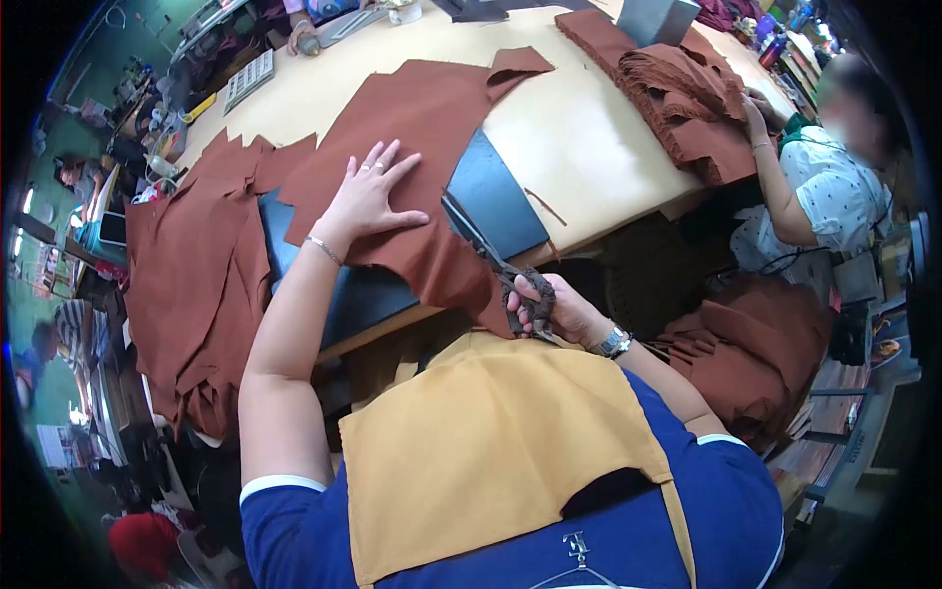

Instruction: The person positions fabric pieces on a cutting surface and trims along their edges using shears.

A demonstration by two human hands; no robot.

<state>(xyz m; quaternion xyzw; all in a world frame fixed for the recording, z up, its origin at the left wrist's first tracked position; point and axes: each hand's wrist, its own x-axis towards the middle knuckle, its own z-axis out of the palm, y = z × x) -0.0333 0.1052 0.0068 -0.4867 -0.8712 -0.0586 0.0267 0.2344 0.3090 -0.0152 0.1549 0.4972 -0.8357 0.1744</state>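
Note:
My left hand lies flat with spread fingers on a reddish-brown piece of fabric, pressing it to the table. In my right hand is a pair of scissors with wrapped, dark handles. Its blades point up and left along the fabric's right edge, and part of the cloth hangs over the table's front edge beside the handles. Beneath the fabric lies a dark blue board. I cannot tell how far apart the blades are.
More brown fabric drapes off the table's left side. A folded stack lies at the right, touched by another person. A brown heap sits below them. A calculator and a grey block rest on the table.

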